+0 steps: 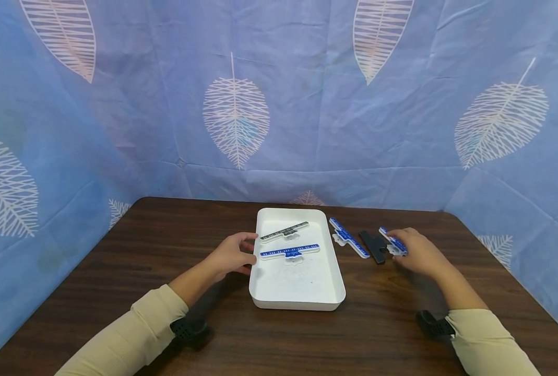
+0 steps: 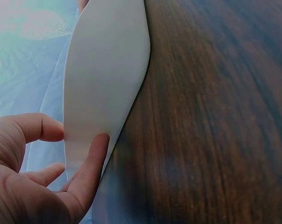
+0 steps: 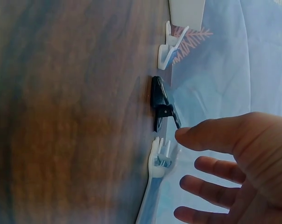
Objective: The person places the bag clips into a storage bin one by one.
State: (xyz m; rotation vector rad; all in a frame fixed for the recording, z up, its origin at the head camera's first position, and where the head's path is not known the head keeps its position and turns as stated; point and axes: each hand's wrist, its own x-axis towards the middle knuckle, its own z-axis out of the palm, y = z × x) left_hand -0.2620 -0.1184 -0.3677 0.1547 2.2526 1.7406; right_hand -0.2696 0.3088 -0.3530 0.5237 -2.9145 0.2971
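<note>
My left hand (image 1: 233,255) is at the left side of a white tray (image 1: 288,284); in the left wrist view its fingertips touch the tray's outer wall (image 2: 103,65), loosely bent. Inside the tray lie a black-and-white piano-key clip (image 1: 284,232) and a blue-and-white piano-key clip (image 1: 290,252). On the table to the right, my right hand (image 1: 418,251) is over another blue piano-key clip (image 1: 396,243), partly hiding it. In the right wrist view, the right hand's fingers are spread just above this clip (image 3: 155,172), not closed around it.
Beside the tray's right wall lies one more blue piano-key clip (image 1: 349,238). A plain black clip (image 1: 372,247) sits between it and the clip by my right hand. The brown wooden table (image 1: 203,224) ends at a blue leaf-print cloth (image 1: 297,125).
</note>
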